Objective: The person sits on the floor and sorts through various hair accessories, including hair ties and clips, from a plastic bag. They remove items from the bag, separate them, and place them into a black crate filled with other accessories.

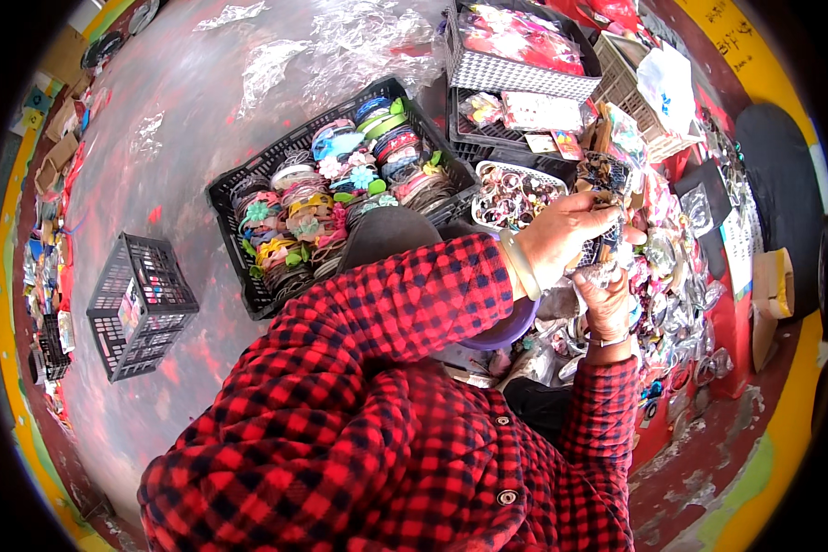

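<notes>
Clear crinkled wrappers (pixel 359 37) on grey floor, red-pink packets (pixel 524 37) in far crate, white bag (pixel 667 83) beside it

A red-and-black checked sleeve (pixel 386 313) covers the near corner of the black plastic crate of flowered hairbands (pixel 340 189), at 5 o'clock of it. The dark patterned item (pixel 605 175) pinched by the left hand (pixel 566 239) is too small and blurred to identify, and the right hand (pixel 609 308), at 5 o'clock of the left, shows only its back. Small shiny packets (pixel 681 304) heaped at 3 o'clock blur together.
</notes>
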`<action>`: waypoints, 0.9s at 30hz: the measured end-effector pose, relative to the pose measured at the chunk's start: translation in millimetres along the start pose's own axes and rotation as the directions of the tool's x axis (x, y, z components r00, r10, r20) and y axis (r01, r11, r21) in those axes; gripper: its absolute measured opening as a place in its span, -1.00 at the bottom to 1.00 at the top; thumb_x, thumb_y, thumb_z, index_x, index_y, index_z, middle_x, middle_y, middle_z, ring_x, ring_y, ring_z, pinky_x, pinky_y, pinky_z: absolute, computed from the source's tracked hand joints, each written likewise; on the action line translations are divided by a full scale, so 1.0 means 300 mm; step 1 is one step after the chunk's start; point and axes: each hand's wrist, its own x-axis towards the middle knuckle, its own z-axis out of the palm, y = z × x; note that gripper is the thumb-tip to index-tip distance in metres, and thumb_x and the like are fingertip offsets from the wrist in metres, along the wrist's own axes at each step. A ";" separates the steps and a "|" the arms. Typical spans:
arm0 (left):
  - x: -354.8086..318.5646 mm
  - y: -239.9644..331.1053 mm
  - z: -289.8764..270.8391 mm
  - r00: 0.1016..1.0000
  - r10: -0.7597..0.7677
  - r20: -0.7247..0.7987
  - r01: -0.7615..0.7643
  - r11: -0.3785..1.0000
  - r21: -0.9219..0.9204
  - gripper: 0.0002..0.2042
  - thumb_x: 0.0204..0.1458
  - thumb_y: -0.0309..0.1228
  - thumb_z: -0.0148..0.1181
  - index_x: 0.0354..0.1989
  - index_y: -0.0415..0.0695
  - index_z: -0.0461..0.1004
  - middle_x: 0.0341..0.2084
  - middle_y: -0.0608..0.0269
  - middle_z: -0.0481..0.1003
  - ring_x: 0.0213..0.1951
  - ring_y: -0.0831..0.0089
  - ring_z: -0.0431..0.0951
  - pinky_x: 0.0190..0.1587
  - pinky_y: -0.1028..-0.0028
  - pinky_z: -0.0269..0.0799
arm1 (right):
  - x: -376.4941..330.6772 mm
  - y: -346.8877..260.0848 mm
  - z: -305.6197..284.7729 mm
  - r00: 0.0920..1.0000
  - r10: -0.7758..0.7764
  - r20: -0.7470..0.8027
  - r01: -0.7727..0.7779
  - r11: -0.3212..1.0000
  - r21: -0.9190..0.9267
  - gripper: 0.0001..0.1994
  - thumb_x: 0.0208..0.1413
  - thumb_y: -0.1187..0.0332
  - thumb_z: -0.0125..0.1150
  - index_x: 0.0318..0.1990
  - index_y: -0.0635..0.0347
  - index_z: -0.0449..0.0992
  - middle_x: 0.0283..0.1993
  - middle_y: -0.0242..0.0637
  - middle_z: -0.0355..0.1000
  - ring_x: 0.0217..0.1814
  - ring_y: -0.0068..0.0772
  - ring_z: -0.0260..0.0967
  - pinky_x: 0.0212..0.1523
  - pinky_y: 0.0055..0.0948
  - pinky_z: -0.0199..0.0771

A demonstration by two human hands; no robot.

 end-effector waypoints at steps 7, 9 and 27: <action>-0.079 0.079 0.107 0.987 0.146 0.062 -0.147 0.989 0.008 -0.71 0.15 -0.39 -0.09 -0.07 -0.35 0.33 -0.19 0.00 0.46 -0.09 0.20 0.47 -0.01 0.34 0.36 | -0.075 -0.010 0.030 0.999 -0.014 0.031 0.016 0.996 -0.087 -0.54 -0.19 0.45 0.38 -0.06 0.24 0.39 -0.21 -0.37 0.45 -0.21 -0.56 0.37 -0.17 -0.53 0.38; -0.108 0.099 0.124 0.996 0.080 0.047 -0.079 0.997 -0.016 -0.73 0.15 -0.39 -0.08 -0.08 -0.32 0.34 -0.23 0.00 0.47 -0.10 0.22 0.47 -0.03 0.35 0.37 | -0.094 -0.012 0.017 0.996 0.038 0.080 -0.013 0.956 -0.293 -0.74 -0.17 0.47 0.36 -0.26 0.26 0.50 -0.36 -0.35 0.50 -0.33 -0.57 0.41 -0.22 -0.53 0.42; -0.446 0.362 0.109 0.941 0.333 -0.053 -0.327 0.940 0.101 -0.72 0.16 -0.28 -0.13 -0.14 -0.25 0.34 -0.27 -0.02 0.48 -0.25 0.29 0.54 -0.20 0.37 0.48 | -0.087 0.024 0.158 0.899 -0.076 0.431 0.289 0.842 -0.456 -0.75 -0.07 0.53 0.23 -0.18 0.16 0.45 -0.33 -0.44 0.41 -0.32 -0.64 0.31 -0.26 -0.61 0.33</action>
